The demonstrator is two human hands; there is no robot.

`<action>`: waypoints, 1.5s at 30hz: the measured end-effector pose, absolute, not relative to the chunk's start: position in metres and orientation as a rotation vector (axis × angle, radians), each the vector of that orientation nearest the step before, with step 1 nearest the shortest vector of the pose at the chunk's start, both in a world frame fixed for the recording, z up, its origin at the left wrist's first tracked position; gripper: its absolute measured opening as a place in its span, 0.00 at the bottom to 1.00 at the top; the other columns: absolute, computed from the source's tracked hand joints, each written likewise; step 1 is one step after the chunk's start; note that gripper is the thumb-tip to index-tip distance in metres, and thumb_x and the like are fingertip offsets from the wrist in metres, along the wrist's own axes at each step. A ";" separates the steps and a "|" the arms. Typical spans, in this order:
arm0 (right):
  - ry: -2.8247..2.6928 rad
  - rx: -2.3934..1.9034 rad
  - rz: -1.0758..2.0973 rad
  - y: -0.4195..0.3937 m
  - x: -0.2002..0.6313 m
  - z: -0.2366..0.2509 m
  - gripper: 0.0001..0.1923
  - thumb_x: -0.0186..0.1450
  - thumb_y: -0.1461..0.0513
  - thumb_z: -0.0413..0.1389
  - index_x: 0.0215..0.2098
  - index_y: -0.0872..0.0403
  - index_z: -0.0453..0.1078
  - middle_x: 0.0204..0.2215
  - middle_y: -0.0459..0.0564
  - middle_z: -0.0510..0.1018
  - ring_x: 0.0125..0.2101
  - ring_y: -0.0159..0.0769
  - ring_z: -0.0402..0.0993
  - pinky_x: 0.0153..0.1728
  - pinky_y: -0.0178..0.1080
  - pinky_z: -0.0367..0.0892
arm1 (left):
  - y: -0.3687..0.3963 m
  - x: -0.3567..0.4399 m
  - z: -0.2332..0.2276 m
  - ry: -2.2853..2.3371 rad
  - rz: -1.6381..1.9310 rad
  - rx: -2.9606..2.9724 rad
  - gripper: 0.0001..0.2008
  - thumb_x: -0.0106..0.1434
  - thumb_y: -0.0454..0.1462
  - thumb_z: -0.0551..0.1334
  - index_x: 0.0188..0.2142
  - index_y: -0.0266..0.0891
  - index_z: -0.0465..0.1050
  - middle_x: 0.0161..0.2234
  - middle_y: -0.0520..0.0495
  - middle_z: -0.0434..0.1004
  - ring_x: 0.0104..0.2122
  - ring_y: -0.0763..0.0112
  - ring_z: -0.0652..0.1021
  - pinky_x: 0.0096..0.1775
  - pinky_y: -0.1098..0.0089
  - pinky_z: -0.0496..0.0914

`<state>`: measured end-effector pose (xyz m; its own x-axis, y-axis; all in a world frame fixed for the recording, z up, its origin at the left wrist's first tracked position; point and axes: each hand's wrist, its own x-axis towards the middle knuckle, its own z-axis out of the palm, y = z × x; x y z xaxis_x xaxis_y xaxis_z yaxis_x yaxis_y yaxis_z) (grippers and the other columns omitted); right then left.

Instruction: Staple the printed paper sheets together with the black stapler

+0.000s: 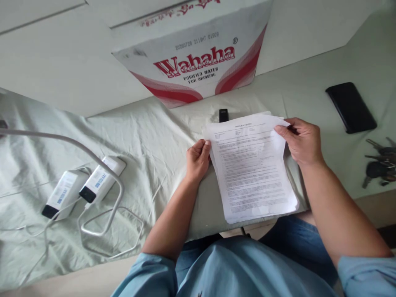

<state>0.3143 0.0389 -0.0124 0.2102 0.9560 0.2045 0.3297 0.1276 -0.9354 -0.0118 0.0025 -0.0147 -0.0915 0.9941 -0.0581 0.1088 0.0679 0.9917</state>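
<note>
Over a green counter (161, 136), papers (253, 173) are toward four o'clock from centre, left hand (198, 160) pinching their ten-o'clock edge, right hand (300, 140) their two-o'clock corner; should either grip slacken, some could slip off at six o'clock.

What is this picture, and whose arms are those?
There is no robot here, just a person using two bare hands. The camera sits on the person's head and looks forward and down, so you see roughly what they see.

The left hand and right hand hold some printed papers by the edges. A pale green cloth covers the surface. Past the papers stands a big water box. Off to the left are two white blocks and a thick cable. To the right lie keys and something black, perhaps a phone.
</note>
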 end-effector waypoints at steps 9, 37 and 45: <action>-1.368 -1.479 0.446 0.038 0.319 -0.007 0.13 0.66 0.47 0.73 0.40 0.45 0.83 0.30 0.45 0.80 0.26 0.37 0.70 0.32 0.46 0.69 | 0.003 -0.008 -0.011 1.358 1.190 1.103 0.35 0.66 0.67 0.70 0.25 0.44 0.61 0.19 0.57 0.58 0.19 0.76 0.61 0.19 0.71 0.56; -1.233 -1.382 0.717 0.036 0.302 -0.007 0.19 0.61 0.43 0.76 0.35 0.45 0.82 0.28 0.43 0.81 0.29 0.38 0.76 0.35 0.45 0.75 | 0.002 -0.007 -0.007 1.329 1.195 1.125 0.35 0.68 0.67 0.68 0.25 0.43 0.61 0.19 0.57 0.57 0.19 0.76 0.59 0.21 0.71 0.55; -1.191 -1.422 0.757 0.037 0.298 -0.009 0.23 0.58 0.39 0.76 0.35 0.45 0.80 0.28 0.44 0.80 0.29 0.40 0.76 0.36 0.47 0.77 | 0.001 -0.011 -0.012 1.390 1.163 1.197 0.33 0.72 0.65 0.64 0.26 0.44 0.62 0.21 0.54 0.60 0.22 0.73 0.61 0.22 0.69 0.55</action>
<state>0.2977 0.0368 -0.0086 0.2961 0.9418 0.1592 0.2557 0.0824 -0.9632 -0.0106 0.0006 -0.0124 -0.0900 0.9938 -0.0660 0.1107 0.0758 0.9910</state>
